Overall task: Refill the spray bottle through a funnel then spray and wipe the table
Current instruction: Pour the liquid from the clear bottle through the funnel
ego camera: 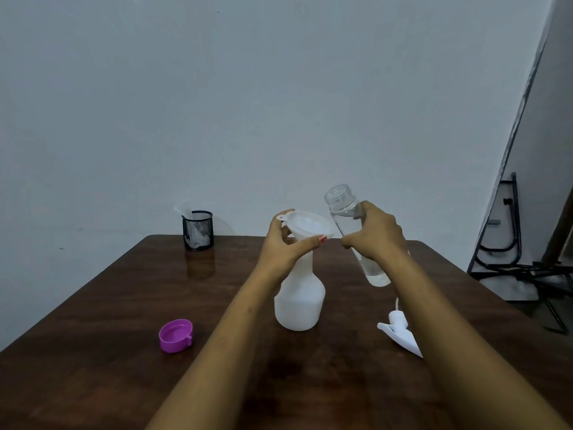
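A white spray bottle (299,302) stands uncapped in the middle of the brown table (124,305). A white funnel (310,226) sits in its neck, and my left hand (286,246) grips the funnel's rim and stem. My right hand (376,232) holds a clear water bottle (342,206) just right of the funnel, open mouth up and tilted slightly left, with water inside. The white spray head (400,332) with its tube lies on the table at the right, partly behind my right forearm.
A purple cap (175,335) lies on the table at the left. A black mesh cup (197,230) holding something white stands at the table's far edge. A folded black metal frame (521,262) rests on the floor at the right, beside a leaning board.
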`<action>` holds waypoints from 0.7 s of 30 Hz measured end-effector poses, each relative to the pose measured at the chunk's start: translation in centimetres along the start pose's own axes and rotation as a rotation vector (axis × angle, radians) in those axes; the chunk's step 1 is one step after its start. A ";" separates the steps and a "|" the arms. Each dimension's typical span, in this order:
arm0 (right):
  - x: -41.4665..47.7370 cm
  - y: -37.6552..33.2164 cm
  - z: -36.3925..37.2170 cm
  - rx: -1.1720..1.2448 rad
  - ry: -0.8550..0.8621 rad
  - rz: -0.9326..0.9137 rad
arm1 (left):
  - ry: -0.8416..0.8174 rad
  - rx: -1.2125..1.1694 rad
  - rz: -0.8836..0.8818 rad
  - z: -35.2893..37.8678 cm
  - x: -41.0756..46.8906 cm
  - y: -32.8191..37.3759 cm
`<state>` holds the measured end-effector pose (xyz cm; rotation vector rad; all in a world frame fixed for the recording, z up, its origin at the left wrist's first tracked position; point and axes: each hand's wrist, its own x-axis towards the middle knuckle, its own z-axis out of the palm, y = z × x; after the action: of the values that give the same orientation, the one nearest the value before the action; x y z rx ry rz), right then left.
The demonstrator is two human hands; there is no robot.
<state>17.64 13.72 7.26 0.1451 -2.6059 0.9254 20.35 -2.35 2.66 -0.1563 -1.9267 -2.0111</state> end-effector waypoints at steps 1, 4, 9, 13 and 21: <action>0.0 0.0 0.0 -0.001 -0.004 0.001 | -0.002 -0.014 -0.001 -0.2 0.0 -0.2; -0.1 -0.1 0.1 -0.001 -0.008 0.005 | -0.030 -0.023 0.006 -0.7 0.0 -0.7; -0.1 -0.3 0.4 -0.028 0.007 -0.006 | -0.053 0.091 0.000 -1.4 -0.3 -1.7; -0.2 -0.5 0.4 -0.037 0.009 -0.007 | -0.070 0.264 -0.081 -1.8 -1.3 -3.5; 0.1 -0.9 -0.1 -0.136 0.056 -0.049 | -0.035 0.407 -0.071 -1.1 -1.9 -3.6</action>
<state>17.73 13.12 7.89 0.1443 -2.5907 0.7223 21.16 -3.10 -1.40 -0.0200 -2.3437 -1.6202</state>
